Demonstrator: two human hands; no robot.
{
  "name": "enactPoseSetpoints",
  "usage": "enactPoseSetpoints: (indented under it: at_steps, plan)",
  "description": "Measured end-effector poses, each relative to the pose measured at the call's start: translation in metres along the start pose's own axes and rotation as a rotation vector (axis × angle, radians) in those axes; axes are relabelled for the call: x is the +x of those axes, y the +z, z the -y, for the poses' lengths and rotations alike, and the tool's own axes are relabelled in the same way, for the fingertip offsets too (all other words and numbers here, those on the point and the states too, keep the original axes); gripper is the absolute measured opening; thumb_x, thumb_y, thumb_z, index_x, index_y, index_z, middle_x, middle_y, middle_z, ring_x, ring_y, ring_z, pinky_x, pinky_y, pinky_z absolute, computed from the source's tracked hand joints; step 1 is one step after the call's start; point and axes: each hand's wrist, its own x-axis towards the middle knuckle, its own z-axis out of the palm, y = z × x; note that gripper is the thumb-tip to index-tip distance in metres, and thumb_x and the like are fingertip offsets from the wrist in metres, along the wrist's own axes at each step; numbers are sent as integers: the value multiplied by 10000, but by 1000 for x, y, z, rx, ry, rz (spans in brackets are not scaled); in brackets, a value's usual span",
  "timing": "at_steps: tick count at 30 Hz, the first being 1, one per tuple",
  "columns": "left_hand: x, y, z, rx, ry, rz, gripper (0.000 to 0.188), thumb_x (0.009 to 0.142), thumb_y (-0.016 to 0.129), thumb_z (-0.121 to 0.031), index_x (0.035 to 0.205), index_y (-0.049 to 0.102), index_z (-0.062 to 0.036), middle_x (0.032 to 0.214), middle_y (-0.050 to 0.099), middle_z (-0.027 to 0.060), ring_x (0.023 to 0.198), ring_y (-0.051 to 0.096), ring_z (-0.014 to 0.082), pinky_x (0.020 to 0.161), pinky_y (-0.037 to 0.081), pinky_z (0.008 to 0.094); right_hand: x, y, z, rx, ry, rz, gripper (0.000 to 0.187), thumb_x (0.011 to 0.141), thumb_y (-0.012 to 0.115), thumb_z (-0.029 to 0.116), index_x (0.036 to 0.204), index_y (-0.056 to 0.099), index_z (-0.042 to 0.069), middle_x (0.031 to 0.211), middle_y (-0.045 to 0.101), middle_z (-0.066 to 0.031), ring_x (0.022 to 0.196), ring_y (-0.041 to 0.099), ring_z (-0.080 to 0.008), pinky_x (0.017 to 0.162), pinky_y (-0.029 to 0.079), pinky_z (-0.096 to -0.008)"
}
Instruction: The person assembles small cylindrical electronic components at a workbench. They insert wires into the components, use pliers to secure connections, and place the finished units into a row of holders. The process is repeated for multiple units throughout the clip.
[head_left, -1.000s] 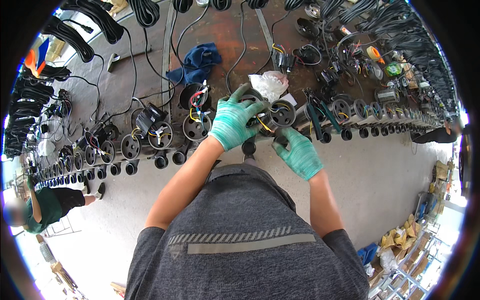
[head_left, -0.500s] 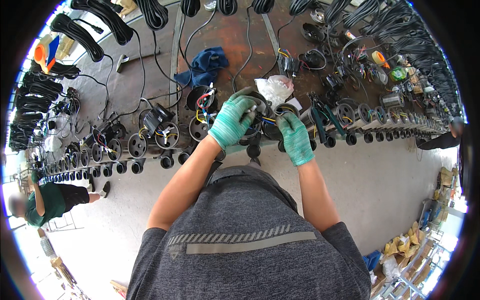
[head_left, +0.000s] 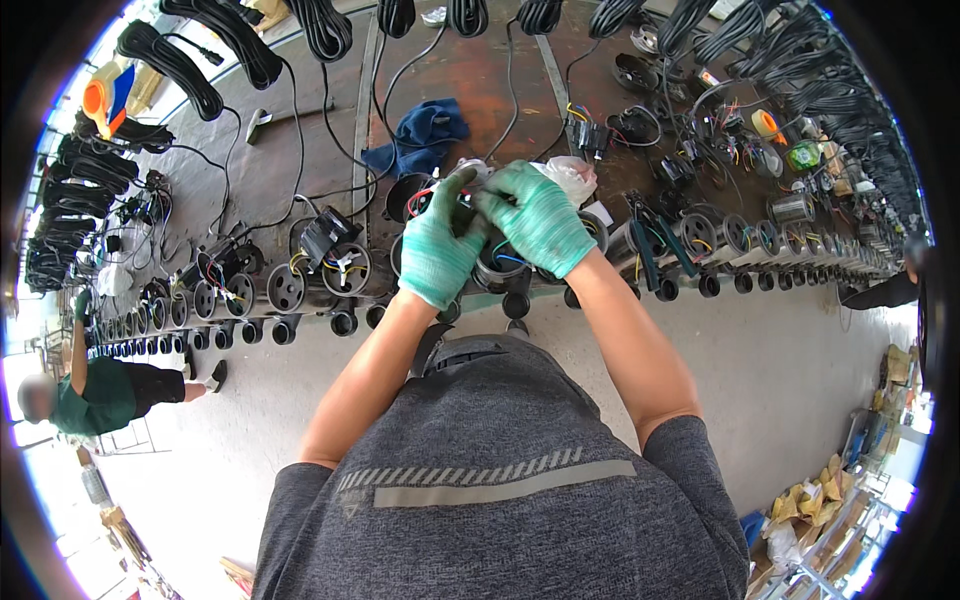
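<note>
My left hand (head_left: pixel 443 245) and my right hand (head_left: pixel 540 222), both in green knit gloves, meet over the near edge of the bench. Their fingers are closed together around something small; the fingertips hide what it is. Just below them is a round motor housing (head_left: pixel 497 277), with a blue wire (head_left: pixel 510 258) showing under my right hand. Red wires (head_left: pixel 418 203) come out of a black round part beside my left fingers. Behind my right hand lies a crumpled clear plastic bag (head_left: pixel 572 178).
A blue cloth (head_left: pixel 430 130) lies beyond my hands. Green-handled pliers (head_left: pixel 655 240) rest at the right. Housings line the bench edge both ways, one at left with a black box (head_left: pixel 325 238). Coiled black cables (head_left: pixel 325 28) hang along the far side. A co-worker (head_left: pixel 105 390) stands at left.
My right hand has moved left and up from the black housing and its wires to meet my left hand. My left hand has shifted slightly left, and its fingers now point up.
</note>
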Motion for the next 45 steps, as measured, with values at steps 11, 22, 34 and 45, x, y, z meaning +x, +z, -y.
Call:
enactPoseSetpoints:
  at_steps: [11,22,34,45]
  plan:
    - [8,6,30,-271,-58,40,290,1042,636,-39,1316,664,50,1093,764,128,960,708,148,877,581,298,18,-12,12,-339,-54,142,220,937,746,287,988,765,74,1009,670,-136,918,676,-358,835,552,-470]
    - [13,1,59,-627,-3,41,205,1115,519,-85,1279,620,-14,1194,692,70,1089,642,136,976,529,296,-10,17,-44,-553,159,267,346,930,748,344,1097,742,41,1152,667,-252,1111,662,-404,963,537,-499]
    - [1,29,42,-142,157,102,186,1068,582,-33,1236,656,-2,1049,755,128,928,702,177,863,561,330,-63,-19,-54,-414,263,142,172,947,697,222,1039,764,93,1034,721,-178,994,693,-394,881,547,-510]
    - [-15,72,71,122,347,75,183,978,664,-105,1154,699,-65,1022,744,181,946,689,417,850,549,485,-117,-14,-46,-257,241,54,130,913,701,133,998,725,38,972,708,-200,938,688,-420,823,562,-509]
